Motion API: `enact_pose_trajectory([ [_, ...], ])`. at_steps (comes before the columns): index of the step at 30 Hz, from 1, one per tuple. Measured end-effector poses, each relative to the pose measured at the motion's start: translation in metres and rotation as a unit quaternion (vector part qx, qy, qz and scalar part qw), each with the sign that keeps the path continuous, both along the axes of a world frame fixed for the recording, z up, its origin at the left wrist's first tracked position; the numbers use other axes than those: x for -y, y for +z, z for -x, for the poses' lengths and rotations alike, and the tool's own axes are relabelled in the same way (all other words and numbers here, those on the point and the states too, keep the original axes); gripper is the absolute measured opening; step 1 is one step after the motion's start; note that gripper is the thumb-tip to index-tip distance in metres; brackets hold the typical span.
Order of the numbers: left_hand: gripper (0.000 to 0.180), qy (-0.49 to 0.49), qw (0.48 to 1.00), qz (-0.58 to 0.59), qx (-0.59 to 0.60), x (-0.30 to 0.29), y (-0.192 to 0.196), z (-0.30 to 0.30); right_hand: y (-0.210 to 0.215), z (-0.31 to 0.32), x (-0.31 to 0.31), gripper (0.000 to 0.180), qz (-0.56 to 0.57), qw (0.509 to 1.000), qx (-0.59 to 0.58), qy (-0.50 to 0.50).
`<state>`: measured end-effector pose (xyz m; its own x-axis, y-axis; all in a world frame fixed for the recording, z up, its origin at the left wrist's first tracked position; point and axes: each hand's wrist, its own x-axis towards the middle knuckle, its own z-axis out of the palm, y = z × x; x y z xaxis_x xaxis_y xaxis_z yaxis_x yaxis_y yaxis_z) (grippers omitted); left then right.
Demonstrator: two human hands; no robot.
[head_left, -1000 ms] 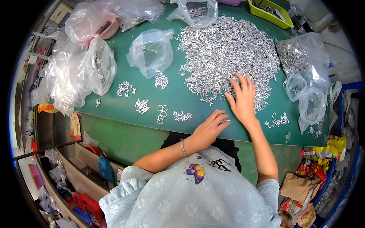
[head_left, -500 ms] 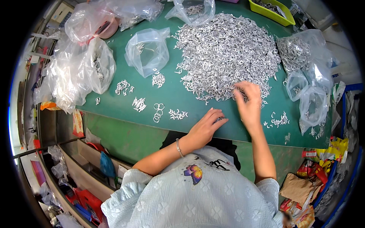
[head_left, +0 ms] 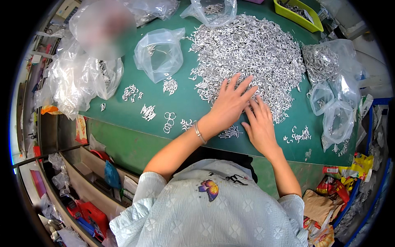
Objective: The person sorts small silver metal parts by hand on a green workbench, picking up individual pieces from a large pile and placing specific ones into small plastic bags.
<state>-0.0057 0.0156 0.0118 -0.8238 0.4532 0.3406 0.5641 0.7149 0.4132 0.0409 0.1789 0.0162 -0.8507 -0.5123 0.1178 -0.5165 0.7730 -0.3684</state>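
Blue bag (head_left: 111,175) sits lower L, brn pkg (head_left: 319,206) lower R, nr yel pkt (head_left: 361,164).

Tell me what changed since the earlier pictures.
The left hand has moved forward from near the table's edge onto the near side of the silver heap, leaving small slim pieces uncovered. The right hand has drawn back slightly and opened out. Heap and rings look unchanged.
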Motion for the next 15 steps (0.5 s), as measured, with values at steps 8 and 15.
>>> enact_pose_trajectory([
  [8,0.037,0.088,0.985,0.148,-0.029,0.033,-0.014,0.019,0.014,0.000,-0.041,0.031,0.031,0.999,-0.002,-0.038],
  [15,0.039,0.108,0.993,0.048,-0.008,0.033,-0.001,0.016,0.013,0.026,-0.036,0.022,0.111,0.979,-0.099,-0.137],
])
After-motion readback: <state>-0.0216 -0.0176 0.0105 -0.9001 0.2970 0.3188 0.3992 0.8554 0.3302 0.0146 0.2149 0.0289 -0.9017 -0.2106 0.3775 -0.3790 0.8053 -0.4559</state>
